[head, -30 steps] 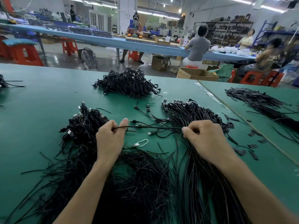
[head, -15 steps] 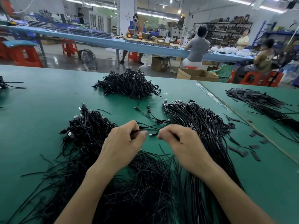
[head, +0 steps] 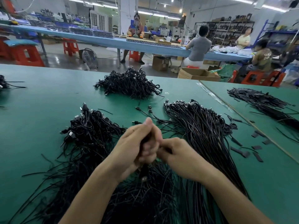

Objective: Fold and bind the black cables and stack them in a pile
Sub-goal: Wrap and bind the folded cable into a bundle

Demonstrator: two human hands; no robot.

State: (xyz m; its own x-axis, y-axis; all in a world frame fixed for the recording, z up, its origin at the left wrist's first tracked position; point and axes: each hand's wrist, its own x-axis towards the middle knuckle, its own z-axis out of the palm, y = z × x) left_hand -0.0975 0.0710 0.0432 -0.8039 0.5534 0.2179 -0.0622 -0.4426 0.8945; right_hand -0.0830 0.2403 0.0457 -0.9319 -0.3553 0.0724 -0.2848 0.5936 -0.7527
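Observation:
My left hand [head: 135,146] and my right hand [head: 179,153] meet over the green table [head: 40,113]. The left hand's fingers are curled round a folded black cable [head: 146,139], mostly hidden in the fist. The right hand's curled fingers pinch the same cable where the hands touch. A loose heap of unbound black cables [head: 87,136] lies to the left. Straight black cables [head: 199,126] lie in a long bundle to the right. A pile of bound cables [head: 129,84] sits further back, at the centre.
Short black tie strips [head: 242,152] are scattered at the right, with more dark strips and cables [head: 262,102] on the adjoining table. Loose cable ends [head: 145,109] lie ahead of my hands. Cardboard boxes [head: 197,74], red stools and seated people are beyond the table's far edge.
My hands have come together from well apart, doubling up the cable that was stretched between them. The left hand now wraps round the fold and the right hand has closed in against it.

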